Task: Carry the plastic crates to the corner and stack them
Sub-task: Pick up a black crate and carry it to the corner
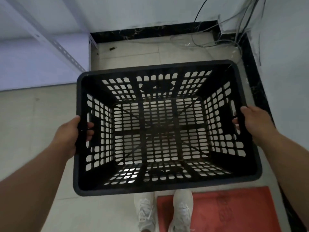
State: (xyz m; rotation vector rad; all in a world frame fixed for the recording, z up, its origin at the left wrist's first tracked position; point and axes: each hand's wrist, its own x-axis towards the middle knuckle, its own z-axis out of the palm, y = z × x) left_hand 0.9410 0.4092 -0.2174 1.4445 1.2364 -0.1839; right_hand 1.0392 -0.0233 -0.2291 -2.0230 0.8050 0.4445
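You hold 1 black plastic crate (160,131), open side up, in the air above the tiled floor (33,114), near the corner with the dark skirting (150,33). Your left hand (70,133) grips the left handle slot, fingers (89,129) curled through it. Your right hand (254,121) grips the right handle slot the same way. Cables (217,37) lie in the corner. Your white shoes (181,210) show below the crate; the right one stands on a red mat (234,211).
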